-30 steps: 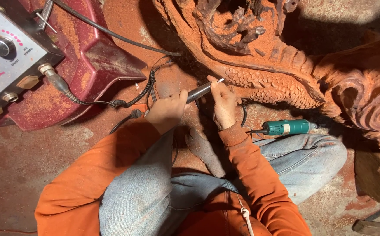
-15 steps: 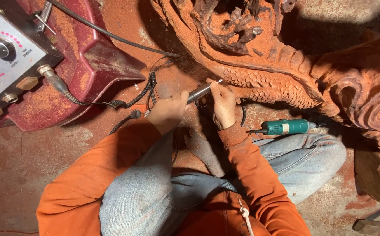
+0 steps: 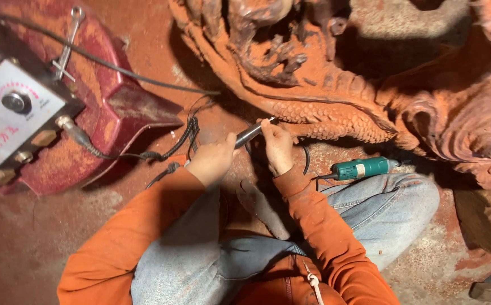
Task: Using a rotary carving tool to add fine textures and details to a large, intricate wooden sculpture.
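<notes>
My left hand [image 3: 214, 160] grips the grey metal handpiece [image 3: 249, 134] of a carving tool by its rear end. My right hand [image 3: 277, 148] pinches the handpiece near its front, fingers closed around it. The tool's tip touches the lower edge of a large reddish wooden carving [image 3: 324, 107] with scale-like relief. A black cable [image 3: 172, 149] runs from the handpiece to the left. I sit cross-legged in an orange top and blue jeans.
A control box [image 3: 8, 121] with a dial sits on a red dusty stool [image 3: 115, 107] at the left. A green power tool [image 3: 363, 168] lies by my right knee. A spanner [image 3: 67, 42] rests on the stool. Red dust covers the floor.
Both hands and the handpiece stay almost in place against the carving; only slight shifts of the tool tip and of the camera.
</notes>
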